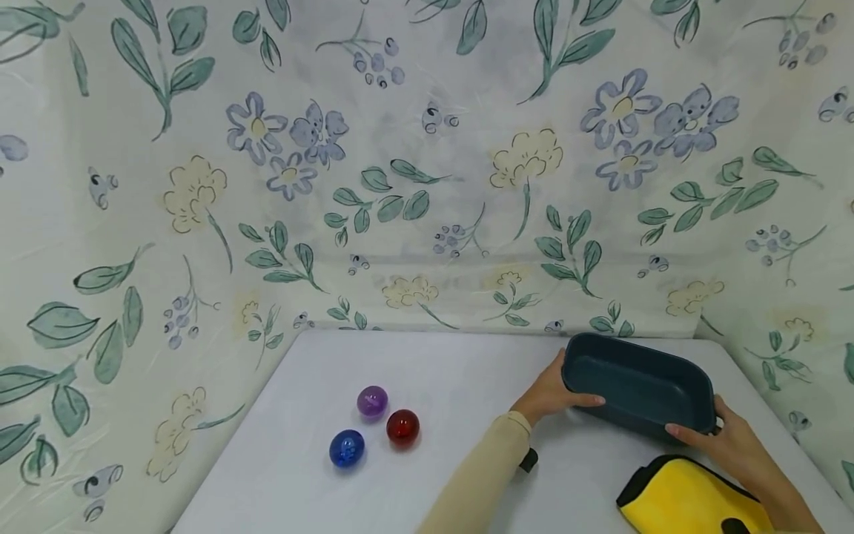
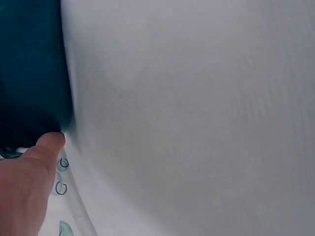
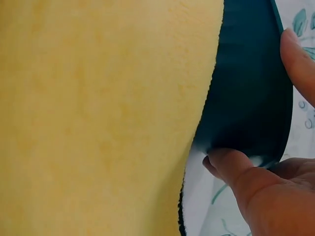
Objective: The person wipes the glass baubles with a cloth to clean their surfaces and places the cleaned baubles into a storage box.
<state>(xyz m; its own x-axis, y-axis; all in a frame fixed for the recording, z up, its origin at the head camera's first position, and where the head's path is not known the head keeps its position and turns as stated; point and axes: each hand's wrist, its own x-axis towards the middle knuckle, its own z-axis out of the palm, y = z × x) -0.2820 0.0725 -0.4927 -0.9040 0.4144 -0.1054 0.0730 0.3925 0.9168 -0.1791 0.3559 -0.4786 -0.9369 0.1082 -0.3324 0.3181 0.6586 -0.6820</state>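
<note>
- A dark teal tray (image 1: 640, 386) sits in the lower right of the head view, tilted so its hollow faces the camera, its far rim raised toward the floral cloth backdrop (image 1: 427, 148).
- The left hand (image 1: 550, 393) grips the tray's left end, thumb lying over the near rim; in the left wrist view only the thumb shows, touching the tray's dark edge.
- The right hand (image 1: 730, 437) holds the tray's right corner, fingers curled over the rim; the right wrist view shows thumb and a fingertip pinching the teal wall.
- Just below that hand lies a yellow cloth (image 1: 687, 500) with a black edge, at the bottom right.
- Three glossy balls rest together on the white tabletop (image 1: 467, 371) at lower centre-left, well apart from the tray: a purple ball (image 1: 372, 401), a red ball (image 1: 403, 428) and a blue ball (image 1: 347, 448).
- By my reading the work is at an early stage: the tray is in hand and holds nothing visible, and the balls lie untouched.
</note>
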